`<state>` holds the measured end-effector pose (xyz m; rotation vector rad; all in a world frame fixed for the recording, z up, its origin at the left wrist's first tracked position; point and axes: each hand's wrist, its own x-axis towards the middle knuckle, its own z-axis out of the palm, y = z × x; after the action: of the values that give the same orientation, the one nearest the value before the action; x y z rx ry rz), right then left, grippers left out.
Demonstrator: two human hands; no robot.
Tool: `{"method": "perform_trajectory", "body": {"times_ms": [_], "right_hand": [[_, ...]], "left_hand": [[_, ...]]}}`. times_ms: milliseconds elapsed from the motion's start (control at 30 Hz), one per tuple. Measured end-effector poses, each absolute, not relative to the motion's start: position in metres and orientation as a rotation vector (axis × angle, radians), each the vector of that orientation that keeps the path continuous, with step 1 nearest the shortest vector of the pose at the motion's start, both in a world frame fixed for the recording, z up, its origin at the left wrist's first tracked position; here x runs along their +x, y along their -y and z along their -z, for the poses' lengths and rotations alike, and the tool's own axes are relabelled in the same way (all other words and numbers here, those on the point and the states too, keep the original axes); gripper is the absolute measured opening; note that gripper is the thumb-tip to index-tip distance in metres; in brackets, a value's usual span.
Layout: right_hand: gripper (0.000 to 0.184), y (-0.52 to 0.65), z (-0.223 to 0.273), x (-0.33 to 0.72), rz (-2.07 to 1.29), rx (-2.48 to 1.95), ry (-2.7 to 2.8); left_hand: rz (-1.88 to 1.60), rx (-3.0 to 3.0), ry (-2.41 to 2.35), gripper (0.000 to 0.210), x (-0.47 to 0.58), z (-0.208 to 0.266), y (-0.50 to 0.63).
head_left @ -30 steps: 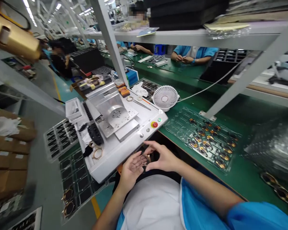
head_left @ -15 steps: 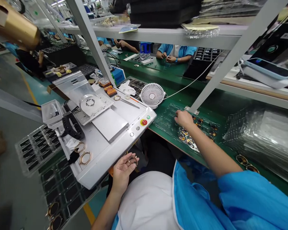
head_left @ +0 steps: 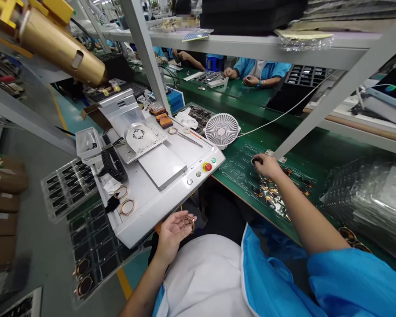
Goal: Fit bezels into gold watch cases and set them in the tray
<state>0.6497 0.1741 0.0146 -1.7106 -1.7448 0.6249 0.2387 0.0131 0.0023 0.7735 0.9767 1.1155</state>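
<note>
Left hand (head_left: 172, 230): palm up, fingers loosely curled, holding one gold ring (head_left: 188, 223) tilted against the fingertips, in front of the white shirt.

Right hand (head_left: 269, 168): reached out over the bench, fingers pinched on one dark round piece (head_left: 256, 161) with a pale rim. Whether the piece is clear of the tray or touching it, cannot be told.

Change: a second ago both hands met around the ring; half a second ago the right hand was already at the tray, no piece visible in its fingers. Now a piece shows at the fingertips — the hands work apart, one item each, and the work appears to have turned to handling pieces at the tray.

Beneath and nearer than the right hand: clear tray (head_left: 235, 171) with amber-and-dark round parts (head_left: 273, 192), several places on its left side unfilled.

Left of the right hand: white fan (head_left: 221, 130). Right of it: stacked clear trays (head_left: 384, 191).

Beyond the left hand: white machine base (head_left: 158, 215), with red button (head_left: 208, 167) and metal fixture (head_left: 138, 133).

Left of the left hand, on that base: two loose gold rings (head_left: 127, 207), side by side — neither touched by a hand.
</note>
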Motion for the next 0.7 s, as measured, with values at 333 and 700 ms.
{"method": "perform_trajectory", "body": {"times_ms": [333,700], "right_hand": [[0.029,-0.090,-0.062,0.494,-1.313,-0.849,1.902],[0.021,-0.080,-0.047,0.451,-1.041,-0.757,1.870]], "left_hand": [[-0.876,0.876,-0.624,0.084,0.253,-0.034,-0.035],[-1.056,0.777,-0.677,0.091,0.234,-0.029,-0.014]]}}
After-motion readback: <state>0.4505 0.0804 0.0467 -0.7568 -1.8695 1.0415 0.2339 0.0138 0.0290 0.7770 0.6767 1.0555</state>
